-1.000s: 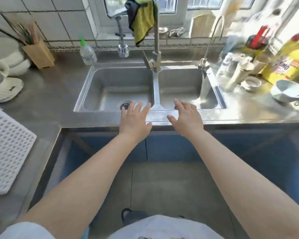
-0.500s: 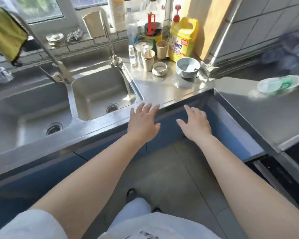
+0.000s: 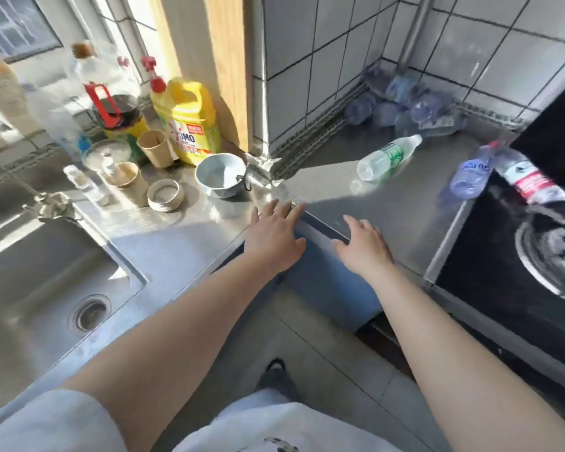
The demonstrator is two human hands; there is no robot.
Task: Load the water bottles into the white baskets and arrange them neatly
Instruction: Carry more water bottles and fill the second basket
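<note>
Nothing loaded yet. Left hand (image 3: pixel 274 238) & right hand (image 3: pixel 364 246) both spread, empty. Water bottles (image 3: pixel 388 157) lie scattered on bench (image 3: pixel 388 210), more heaped in corner. No white baskets in view.

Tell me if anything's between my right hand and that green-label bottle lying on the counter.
Nothing visible is. The right hand is open at the counter edge, and bare steel counter runs from it to the green-label bottle. The blue-label bottle lies off to the right, out of that path.
</note>
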